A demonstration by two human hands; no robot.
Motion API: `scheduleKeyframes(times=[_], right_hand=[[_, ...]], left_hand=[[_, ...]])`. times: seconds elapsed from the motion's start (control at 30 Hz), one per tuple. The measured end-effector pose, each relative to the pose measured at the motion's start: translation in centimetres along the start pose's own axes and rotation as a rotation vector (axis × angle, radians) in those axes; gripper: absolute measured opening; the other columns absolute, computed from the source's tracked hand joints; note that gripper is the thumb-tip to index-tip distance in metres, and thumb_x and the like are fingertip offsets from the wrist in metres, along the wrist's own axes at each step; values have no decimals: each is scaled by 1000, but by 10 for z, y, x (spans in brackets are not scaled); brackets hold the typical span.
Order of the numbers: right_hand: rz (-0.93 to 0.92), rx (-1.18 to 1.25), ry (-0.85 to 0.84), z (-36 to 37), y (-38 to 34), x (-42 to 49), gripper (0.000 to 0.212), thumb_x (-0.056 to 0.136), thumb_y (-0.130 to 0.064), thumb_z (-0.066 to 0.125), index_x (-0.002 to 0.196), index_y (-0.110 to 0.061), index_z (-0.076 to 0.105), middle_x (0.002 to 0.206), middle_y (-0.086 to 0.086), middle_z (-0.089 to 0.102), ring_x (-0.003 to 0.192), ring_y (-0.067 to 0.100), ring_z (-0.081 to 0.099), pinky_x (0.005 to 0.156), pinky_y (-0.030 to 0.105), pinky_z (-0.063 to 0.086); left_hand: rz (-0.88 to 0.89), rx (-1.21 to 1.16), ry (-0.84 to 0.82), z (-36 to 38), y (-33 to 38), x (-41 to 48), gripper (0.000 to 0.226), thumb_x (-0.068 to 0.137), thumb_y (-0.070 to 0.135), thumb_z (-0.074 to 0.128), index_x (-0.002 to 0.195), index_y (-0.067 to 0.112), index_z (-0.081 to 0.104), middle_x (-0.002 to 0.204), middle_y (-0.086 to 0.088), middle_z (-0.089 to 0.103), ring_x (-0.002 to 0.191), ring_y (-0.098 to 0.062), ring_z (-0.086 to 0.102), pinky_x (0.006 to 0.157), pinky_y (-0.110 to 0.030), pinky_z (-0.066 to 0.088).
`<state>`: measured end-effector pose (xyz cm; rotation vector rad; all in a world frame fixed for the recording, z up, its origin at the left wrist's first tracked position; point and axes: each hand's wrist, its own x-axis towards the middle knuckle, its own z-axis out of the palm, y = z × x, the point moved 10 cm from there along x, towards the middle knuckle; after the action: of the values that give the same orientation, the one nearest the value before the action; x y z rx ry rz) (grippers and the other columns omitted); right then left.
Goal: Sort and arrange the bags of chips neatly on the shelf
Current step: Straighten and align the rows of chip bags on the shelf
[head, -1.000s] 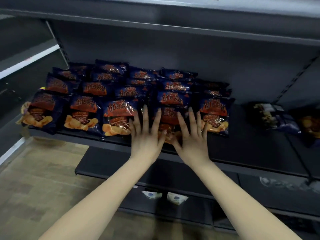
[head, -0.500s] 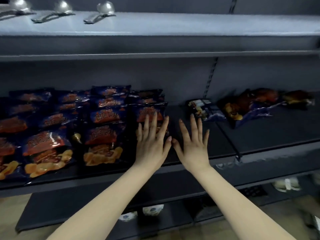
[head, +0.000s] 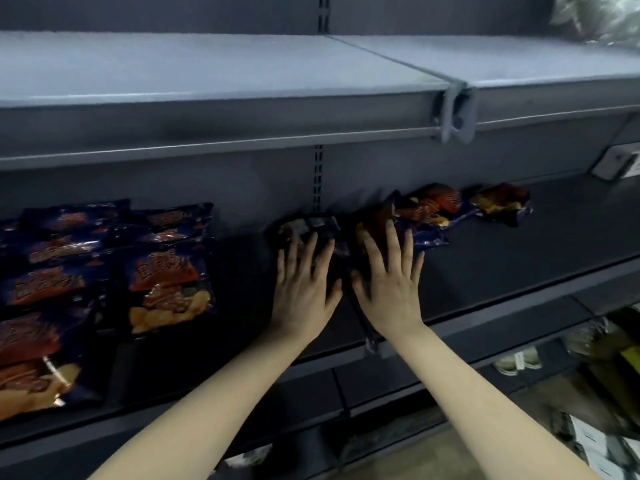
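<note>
Dark blue chip bags with orange print lie in overlapping rows (head: 166,289) on the left of the dark shelf (head: 519,268). A small dark bag (head: 311,225) lies near the shelf's back wall, and loose blue and orange bags (head: 429,209) sit to its right, with another (head: 502,202) further right. My left hand (head: 304,282) is flat with fingers spread, fingertips over the small dark bag. My right hand (head: 391,282) is also flat and spread, fingertips reaching the nearest loose bag (head: 372,226). Neither hand grips anything.
A grey upper shelf (head: 207,71) overhangs the working shelf. A slotted upright (head: 318,178) runs down the back wall. Lower shelves (head: 519,362) hold light packages, and a white tag (head: 620,164) sits at far right.
My view and both hands have shifted right, away from the stacked rows. The hands now reach the small dark bag and the loose bags, still flat and spread.
</note>
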<state>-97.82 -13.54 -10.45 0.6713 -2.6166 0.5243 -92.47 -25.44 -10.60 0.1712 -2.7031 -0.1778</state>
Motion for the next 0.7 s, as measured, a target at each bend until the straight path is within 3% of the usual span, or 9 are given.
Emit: scheduleKeyframes(times=[0.1,0.23,0.37,0.53,0.63,0.7], right_hand=[[16,-2,7,-8,32,10,64,88,-42,40,147,-22,24,158,9,4,143,38,-5,111,60,5],[41,69,-11,-13,70,21,70,87,-29,55,148,-24,21,158,12,-4,144,38,-7,114,57,5],[-12,230,-64,-10,87,29,72,88,-15,57,149,-25,21,156,19,-1,144,36,2,116,52,8],[-83,296,-176,9,92,24,70,90,-13,52,150,-25,18,154,16,18,145,29,7,117,52,13],[-101,385,-161,13,96,20,70,89,-15,55,149,-25,21,152,14,23,141,31,22,111,46,32],[-146,451,-159,12,94,18,70,87,-15,57,148,-25,24,149,11,25,136,28,32,100,35,44]], left_hand=[[22,-19,-2,11,29,23,66,87,46,44,143,16,28,148,-15,35,134,-39,33,112,-51,17],[47,-22,6,29,64,47,79,81,50,56,145,13,27,147,-15,37,127,-32,47,109,-52,26],[9,5,-35,51,85,62,92,78,53,63,148,14,17,150,-14,30,135,-29,36,110,-52,23],[-40,-16,-56,68,94,65,104,72,41,74,149,12,10,153,-16,23,142,-32,20,109,-53,30],[-80,-55,-40,72,90,66,104,74,36,75,148,14,6,150,-18,28,136,-33,33,105,-45,38],[-111,-103,-33,73,86,69,104,76,32,73,147,20,-2,152,-17,26,131,-32,41,102,-41,41]])
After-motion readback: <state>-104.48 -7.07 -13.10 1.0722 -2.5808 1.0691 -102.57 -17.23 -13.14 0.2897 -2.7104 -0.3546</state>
